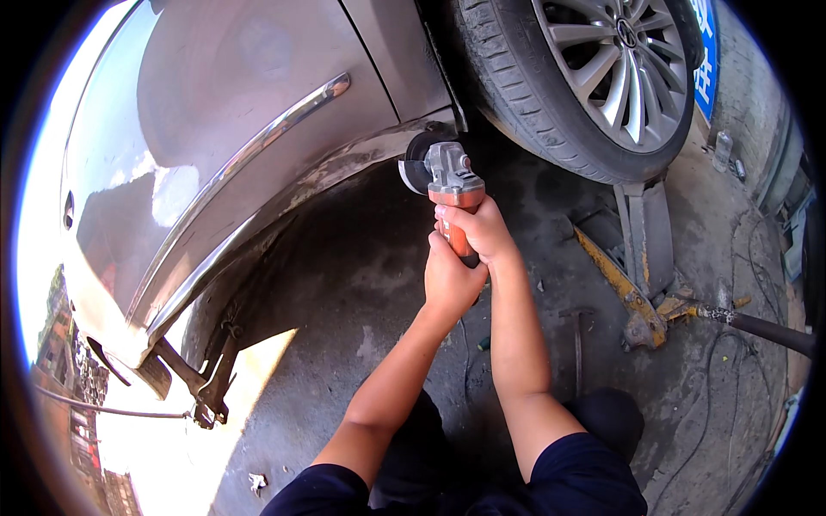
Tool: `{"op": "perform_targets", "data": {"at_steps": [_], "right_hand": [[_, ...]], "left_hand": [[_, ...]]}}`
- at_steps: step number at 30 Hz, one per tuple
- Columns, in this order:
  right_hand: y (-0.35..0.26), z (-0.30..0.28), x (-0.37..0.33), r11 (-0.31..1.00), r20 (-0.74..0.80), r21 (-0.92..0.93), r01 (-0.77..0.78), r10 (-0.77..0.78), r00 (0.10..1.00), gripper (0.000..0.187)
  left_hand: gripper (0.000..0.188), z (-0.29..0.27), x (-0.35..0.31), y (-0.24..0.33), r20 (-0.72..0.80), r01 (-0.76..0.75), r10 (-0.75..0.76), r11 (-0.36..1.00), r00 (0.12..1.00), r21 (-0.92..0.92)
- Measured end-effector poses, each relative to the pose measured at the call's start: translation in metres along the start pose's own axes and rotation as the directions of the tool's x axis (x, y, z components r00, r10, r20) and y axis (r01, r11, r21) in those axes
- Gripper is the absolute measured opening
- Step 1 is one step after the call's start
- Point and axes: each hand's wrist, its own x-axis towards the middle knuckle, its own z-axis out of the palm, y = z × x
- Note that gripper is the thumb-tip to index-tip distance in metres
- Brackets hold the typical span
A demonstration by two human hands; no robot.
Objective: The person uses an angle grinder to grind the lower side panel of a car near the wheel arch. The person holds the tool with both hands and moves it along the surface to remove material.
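Observation:
An orange and grey angle grinder [454, 182] is held out in front of me in both hands. My right hand [487, 229] wraps round its orange body just behind the grey head. Below it, my left hand [451, 277] closes round the rear of the body. The dark disc [423, 144] and its curved guard [415, 176] point at the scraped lower sill [357, 165] of a silver-brown car [258, 95], close to the wheel arch. Whether the disc touches the metal, I cannot tell.
At upper right is a car wheel [578, 112]. A yellow floor jack [621, 282] with a long dark handle [770, 334] stands below it. A scissor jack [206, 391] is under the sill at left. On the floor lie a hammer [578, 348] and cables [707, 378].

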Motion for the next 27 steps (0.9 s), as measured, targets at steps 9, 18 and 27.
{"op": "perform_targets", "data": {"at_steps": [9, 18, 27], "right_hand": [[0.003, 0.001, 0.003, 0.992, 0.069, 0.126, -0.002, -0.007, 0.998, 0.036], [-0.001, 0.006, 0.001, 0.99, 0.021, 0.133, 0.053, -0.056, 0.998, 0.037], [-0.002, 0.001, 0.001, 0.993, 0.024, 0.114, 0.043, -0.046, 0.999, 0.035]], "left_hand": [[0.066, -0.009, -0.001, 0.013, -0.05, 0.021, -0.015, 0.992, 0.999, 0.12], [0.063, -0.014, 0.002, 0.015, -0.032, -0.015, 0.017, 0.998, 0.999, 0.056], [0.061, -0.009, 0.003, 0.014, -0.03, -0.02, 0.021, 1.0, 0.999, 0.015]]}}
